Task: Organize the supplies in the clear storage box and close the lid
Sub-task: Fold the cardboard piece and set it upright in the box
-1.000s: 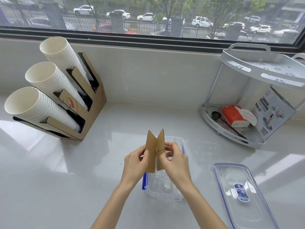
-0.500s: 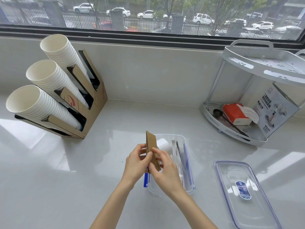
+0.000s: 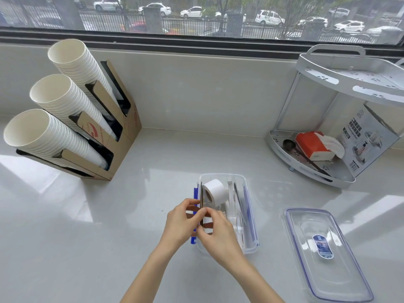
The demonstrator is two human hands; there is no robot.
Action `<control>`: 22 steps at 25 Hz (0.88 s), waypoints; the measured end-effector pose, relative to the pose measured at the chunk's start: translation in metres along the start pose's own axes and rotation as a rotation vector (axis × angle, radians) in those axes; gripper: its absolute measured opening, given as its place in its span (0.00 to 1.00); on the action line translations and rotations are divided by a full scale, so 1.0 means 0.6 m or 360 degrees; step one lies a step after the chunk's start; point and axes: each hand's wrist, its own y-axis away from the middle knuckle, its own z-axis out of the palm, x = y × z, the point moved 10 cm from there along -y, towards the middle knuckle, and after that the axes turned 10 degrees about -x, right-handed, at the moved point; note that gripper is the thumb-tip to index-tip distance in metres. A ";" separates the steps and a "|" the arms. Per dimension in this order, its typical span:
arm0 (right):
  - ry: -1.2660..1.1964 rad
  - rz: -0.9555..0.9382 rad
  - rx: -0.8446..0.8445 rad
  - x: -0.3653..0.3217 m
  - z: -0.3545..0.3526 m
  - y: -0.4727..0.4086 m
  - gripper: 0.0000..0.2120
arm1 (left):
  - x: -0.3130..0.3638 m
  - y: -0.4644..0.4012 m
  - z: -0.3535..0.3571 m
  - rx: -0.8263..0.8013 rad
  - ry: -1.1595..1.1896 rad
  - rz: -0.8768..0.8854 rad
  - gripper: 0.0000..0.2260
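Both forearms reach in from the bottom edge. Left hand (image 3: 182, 224) and right hand (image 3: 215, 231) meet at the box's left wall, each grip pinched shut on the card (image 3: 201, 212): a thin brown cardboard piece, seen edge-on and standing upright just inside that wall. A second ago the card was spread open in a V above the box; half a second ago it was folded flat and raised; now it sits lower, in the box.

Box (image 3: 248, 217): clear hard plastic, rectangular with rounded corners, blue latch strips along both long sides, resting on the surface. Inside, a white paper roll (image 3: 215, 190) lies at the far end just beside the card; pale flat items fill the right half, too blurred to identify.

Lid (image 3: 323, 254): clear, flat, rounded rectangle with a blue seal line and a small blue oval label, lying apart on the surface to the right of the box. It is off the box.

Surface (image 3: 87, 248): glossy pale grey, reflecting window light.

Far left, a brown cardboard holder (image 3: 122, 145) carries three tilted stacks of white ribbed paper cups (image 3: 59, 136). Far right, a white two-tier corner rack (image 3: 341, 101) holds a red-and-white tissue pack (image 3: 314, 145).
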 end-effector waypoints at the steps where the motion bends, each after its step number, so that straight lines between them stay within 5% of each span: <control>1: -0.0002 0.0018 -0.0005 0.003 0.001 0.001 0.16 | -0.001 -0.001 0.002 -0.0015 -0.0027 -0.0011 0.13; 10: 0.0007 0.0096 -0.0080 0.022 0.006 -0.003 0.19 | -0.032 -0.019 0.011 0.0018 -0.0221 -0.0116 0.12; 16: 0.0367 0.0145 -0.0120 0.028 0.018 -0.008 0.17 | -0.069 -0.031 0.010 0.0047 -0.0274 -0.0252 0.14; 22: 0.0322 0.0017 0.0114 0.022 -0.047 0.002 0.15 | -0.047 -0.036 0.004 0.0119 -0.0612 -0.0119 0.19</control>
